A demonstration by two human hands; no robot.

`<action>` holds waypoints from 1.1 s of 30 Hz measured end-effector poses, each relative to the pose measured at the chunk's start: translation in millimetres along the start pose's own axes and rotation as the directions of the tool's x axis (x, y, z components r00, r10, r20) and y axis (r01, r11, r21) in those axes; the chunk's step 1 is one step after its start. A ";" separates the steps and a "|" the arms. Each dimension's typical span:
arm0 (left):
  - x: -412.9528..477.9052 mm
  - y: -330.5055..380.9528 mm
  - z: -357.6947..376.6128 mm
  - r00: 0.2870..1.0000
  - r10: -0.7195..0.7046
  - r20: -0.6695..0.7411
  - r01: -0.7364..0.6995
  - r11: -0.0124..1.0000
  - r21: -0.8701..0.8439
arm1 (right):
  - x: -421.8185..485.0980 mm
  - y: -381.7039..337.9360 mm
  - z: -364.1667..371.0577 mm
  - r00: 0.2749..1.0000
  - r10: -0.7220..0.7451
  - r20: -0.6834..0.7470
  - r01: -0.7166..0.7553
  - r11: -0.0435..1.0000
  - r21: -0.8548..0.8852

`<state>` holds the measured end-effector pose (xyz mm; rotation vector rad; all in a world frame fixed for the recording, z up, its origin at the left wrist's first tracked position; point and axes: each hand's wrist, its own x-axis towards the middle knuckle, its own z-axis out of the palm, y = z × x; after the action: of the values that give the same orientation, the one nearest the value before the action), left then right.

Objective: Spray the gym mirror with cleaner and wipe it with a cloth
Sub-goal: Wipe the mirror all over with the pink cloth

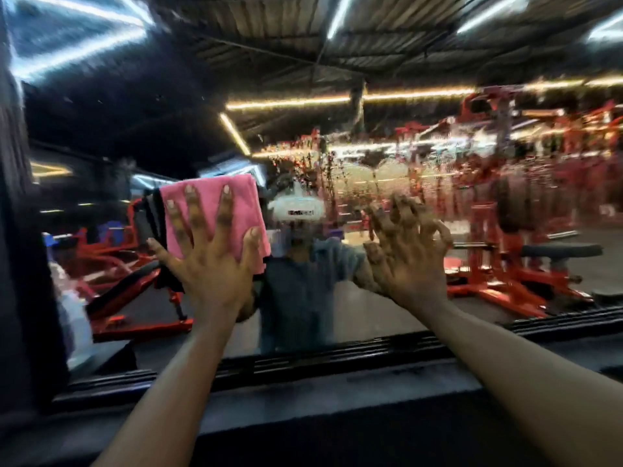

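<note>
The gym mirror [135,112] fills the view in front of me and reflects red gym machines and me. Spray droplets [387,170] cover its upper middle and right part. My left hand [209,261] presses a folded pink cloth [246,200] flat on the glass at the left of centre, fingers spread and straight. My right hand [411,264] is held up at the glass to the right with its fingers spread and holds nothing; its reflection meets the fingertips. No spray bottle is clearly in view.
A dark ribbed frame and ledge [303,382] run along the mirror's lower edge under both forearms. A dark wall or pillar [20,230] borders the mirror on the left. A pale blurred object [72,315] shows at the lower left edge.
</note>
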<state>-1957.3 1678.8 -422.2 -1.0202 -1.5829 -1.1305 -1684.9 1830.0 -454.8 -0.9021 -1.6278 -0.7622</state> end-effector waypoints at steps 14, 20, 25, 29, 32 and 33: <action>-16.7 21.1 -14.1 0.967 -0.150 0.207 0.152 0.988 0.005 | -2.9 2.7 0.1 0.999 0.013 -0.041 -0.004 0.979 0.205; -39.4 35.0 -11.5 0.947 -0.211 0.242 0.212 0.977 0.022 | -0.8 4.3 2.8 0.999 0.005 -0.037 0.004 0.971 0.240; -114.3 57.4 -0.5 0.861 -0.409 0.301 0.411 0.910 0.060 | -2.2 3.1 -0.5 0.999 0.018 -0.039 -0.009 0.975 0.221; -145.7 76.3 13.9 0.721 -0.579 0.381 0.600 0.797 0.075 | -2.5 1.6 -2.9 1.000 0.019 -0.024 -0.014 0.982 0.188; -123.6 71.4 14.5 0.749 -0.546 0.375 0.572 0.819 0.048 | -1.2 2.8 -3.9 0.999 0.013 -0.041 -0.006 0.984 0.180; -109.9 66.7 12.4 0.795 -0.491 0.357 0.514 0.857 0.036 | -1.4 3.3 -4.1 0.999 0.015 -0.049 -0.006 0.984 0.179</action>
<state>-1869.9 1694.1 -516.0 -0.8975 -2.2156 -1.4134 -1679.8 1828.0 -455.1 -0.7568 -1.6176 -0.6160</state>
